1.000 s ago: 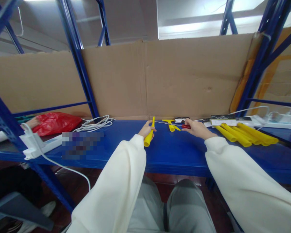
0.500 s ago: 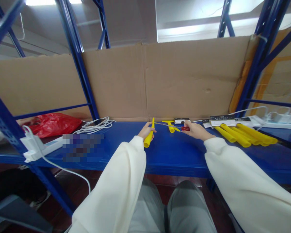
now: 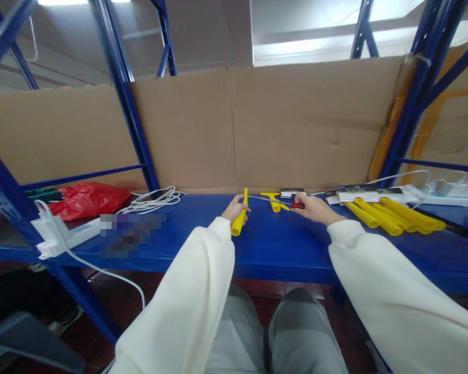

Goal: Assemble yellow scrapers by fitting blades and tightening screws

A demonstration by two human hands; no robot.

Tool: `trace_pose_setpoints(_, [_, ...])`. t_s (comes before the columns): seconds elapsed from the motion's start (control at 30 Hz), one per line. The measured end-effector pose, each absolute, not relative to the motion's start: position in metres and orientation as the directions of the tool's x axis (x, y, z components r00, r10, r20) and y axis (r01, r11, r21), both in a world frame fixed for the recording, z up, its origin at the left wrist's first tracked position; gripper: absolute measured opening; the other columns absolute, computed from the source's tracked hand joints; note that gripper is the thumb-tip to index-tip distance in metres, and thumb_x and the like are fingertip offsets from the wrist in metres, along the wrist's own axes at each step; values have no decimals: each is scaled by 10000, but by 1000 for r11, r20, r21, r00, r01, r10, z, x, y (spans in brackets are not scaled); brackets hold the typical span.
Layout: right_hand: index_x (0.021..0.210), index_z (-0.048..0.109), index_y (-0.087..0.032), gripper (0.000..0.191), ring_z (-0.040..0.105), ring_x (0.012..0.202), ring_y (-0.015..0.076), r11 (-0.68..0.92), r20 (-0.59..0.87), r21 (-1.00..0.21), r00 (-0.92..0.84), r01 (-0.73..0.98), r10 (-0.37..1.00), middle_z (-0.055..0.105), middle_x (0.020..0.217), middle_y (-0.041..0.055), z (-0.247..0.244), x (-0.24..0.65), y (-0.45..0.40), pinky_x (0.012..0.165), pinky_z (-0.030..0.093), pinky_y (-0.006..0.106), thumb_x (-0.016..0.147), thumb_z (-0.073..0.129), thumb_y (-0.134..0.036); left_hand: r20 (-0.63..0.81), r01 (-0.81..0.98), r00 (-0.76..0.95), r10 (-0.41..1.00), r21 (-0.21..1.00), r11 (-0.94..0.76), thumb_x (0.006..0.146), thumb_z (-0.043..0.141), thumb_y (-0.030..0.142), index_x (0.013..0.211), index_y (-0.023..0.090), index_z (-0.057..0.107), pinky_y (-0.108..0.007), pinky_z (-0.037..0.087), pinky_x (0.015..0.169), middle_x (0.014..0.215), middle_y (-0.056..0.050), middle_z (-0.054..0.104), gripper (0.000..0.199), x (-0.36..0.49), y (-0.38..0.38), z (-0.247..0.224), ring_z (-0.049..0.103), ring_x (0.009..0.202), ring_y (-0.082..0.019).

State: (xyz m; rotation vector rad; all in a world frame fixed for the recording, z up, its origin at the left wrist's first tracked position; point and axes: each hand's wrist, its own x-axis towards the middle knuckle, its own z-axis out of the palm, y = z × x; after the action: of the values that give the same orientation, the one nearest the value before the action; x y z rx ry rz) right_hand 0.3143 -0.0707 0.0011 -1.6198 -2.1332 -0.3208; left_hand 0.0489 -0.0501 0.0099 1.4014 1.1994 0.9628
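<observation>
Over the blue tabletop [image 3: 281, 249], my left hand [image 3: 234, 209] is closed on a yellow tool-shaped piece [image 3: 238, 222], whose thick round handle points down toward me. My right hand [image 3: 309, 206] is wrapped round the red handle of a screwdriver [image 3: 297, 205]. The screwdriver's thin metal shaft points left and its tip is at the upper part of the yellow piece; whether it touches is too small to tell. Behind the shaft lies a second yellow piece, T-shaped [image 3: 275, 205], on the tabletop.
Several yellow tubes [image 3: 382, 221] lie at the right beside a black and white box [image 3: 358, 193]. A smaller box [image 3: 292, 193] rests by the cardboard wall [image 3: 296, 124]. Left are coiled white cables [image 3: 161, 200], a red bag [image 3: 89, 200] and a power strip [image 3: 81, 234].
My hands hold nearly the same positions. At the far left, a person's hand by the red bag has moved away, and something dark green now shows there.
</observation>
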Motion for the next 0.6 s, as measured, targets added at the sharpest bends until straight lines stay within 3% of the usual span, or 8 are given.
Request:
trace_pose_setpoints(0.23, [854, 646, -218, 236, 655, 713, 206, 316, 445, -79, -250, 946, 860, 723, 798, 77, 1, 313, -72, 608, 396, 270, 918, 469, -361, -41, 175, 191, 981, 985, 7, 883, 411, 71, 1405, 251, 282, -194, 376, 379, 705, 35, 561, 567, 47, -47, 9, 457, 376, -85])
trace_pose_setpoints(0.4, [925, 597, -229, 203, 642, 678, 198, 337, 462, -145, -238, 930, 855, 714, 797, 50, -3, 316, -67, 584, 408, 257, 818, 625, -399, -38, 182, 202, 979, 983, 1, 881, 430, 90, 1408, 268, 275, -192, 403, 398, 705, 36, 567, 578, 46, -43, 6, 468, 387, -85])
trace_pose_setpoints(0.6, [856, 601, -223, 167, 634, 670, 197, 294, 442, -108, -219, 950, 870, 711, 778, 63, -2, 315, -68, 579, 400, 264, 866, 562, -384, -37, 179, 190, 981, 984, 2, 881, 426, 78, 1402, 252, 294, -197, 394, 395, 704, 33, 565, 565, 47, -46, 7, 456, 380, -84])
